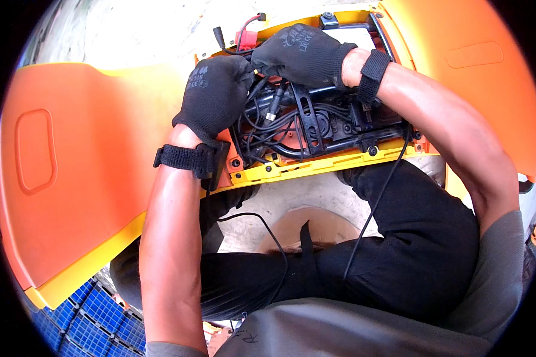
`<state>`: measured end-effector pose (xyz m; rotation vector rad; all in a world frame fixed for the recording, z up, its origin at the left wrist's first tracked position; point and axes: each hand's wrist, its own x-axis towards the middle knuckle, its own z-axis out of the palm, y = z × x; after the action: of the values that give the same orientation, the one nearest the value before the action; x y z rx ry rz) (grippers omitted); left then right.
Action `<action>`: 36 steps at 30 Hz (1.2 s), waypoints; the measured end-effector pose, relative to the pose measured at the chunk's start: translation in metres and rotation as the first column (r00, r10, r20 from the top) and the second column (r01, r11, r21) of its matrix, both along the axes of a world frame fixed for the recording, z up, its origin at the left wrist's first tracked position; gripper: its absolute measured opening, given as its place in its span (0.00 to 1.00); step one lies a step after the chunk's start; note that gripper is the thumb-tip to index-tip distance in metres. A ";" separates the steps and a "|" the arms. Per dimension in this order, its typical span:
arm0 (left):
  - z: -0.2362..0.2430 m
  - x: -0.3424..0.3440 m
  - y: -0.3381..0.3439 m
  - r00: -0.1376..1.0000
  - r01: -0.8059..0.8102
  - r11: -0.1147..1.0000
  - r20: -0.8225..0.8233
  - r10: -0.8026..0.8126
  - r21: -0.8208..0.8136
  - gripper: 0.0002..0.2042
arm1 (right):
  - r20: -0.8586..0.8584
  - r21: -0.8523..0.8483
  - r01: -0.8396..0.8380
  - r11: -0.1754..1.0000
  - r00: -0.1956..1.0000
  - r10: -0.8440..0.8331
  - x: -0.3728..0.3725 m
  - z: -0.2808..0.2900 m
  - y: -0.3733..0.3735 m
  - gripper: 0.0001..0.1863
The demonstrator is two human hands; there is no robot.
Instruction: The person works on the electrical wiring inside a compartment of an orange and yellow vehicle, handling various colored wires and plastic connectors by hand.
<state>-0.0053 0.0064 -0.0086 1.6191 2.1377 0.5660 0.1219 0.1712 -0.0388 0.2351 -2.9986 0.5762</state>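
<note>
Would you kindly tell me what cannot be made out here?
In the head view:
Anything gripped by the left hand and right hand: hidden by the hands themselves.
Yellowish tip between them: too small to identify.
Black cables: partly hidden by the slotted bracket.
Right orange panel: cut off by the upper edge.

Lighting: bright overall; pale floor [119, 27] at eleven o'clock overexposed, nearly white. Sheen: soft, on orange panels at nine [71, 172] and two o'clock [470, 89]. Shadow: deep, black trousers [411, 226] at four o'clock, folds faint. Focus: cables [280, 122], just twelve-ward of centre, legible, darker gaps between. Distortion: fisheye, panel edges bowed; black vignette all round.
</note>
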 end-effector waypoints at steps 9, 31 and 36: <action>-0.008 -0.006 0.001 0.984 0.107 0.993 -0.139 -0.112 -0.041 0.09 | -0.041 -0.021 -0.031 0.999 0.999 0.030 0.000 -0.003 -0.001 0.14; -0.012 0.005 0.004 0.990 0.038 0.999 -0.139 -0.033 0.034 0.08 | 0.045 -0.106 0.124 0.987 0.992 -0.120 0.001 0.000 -0.006 0.13; -0.012 0.004 0.002 0.984 0.042 0.999 -0.175 -0.039 0.016 0.09 | 0.101 -0.060 0.134 0.989 0.987 -0.128 -0.001 0.003 -0.008 0.15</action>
<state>-0.0015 0.0084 -0.0207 1.7777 2.2222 0.4481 0.1210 0.1632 -0.0357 0.0050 -3.0507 0.6912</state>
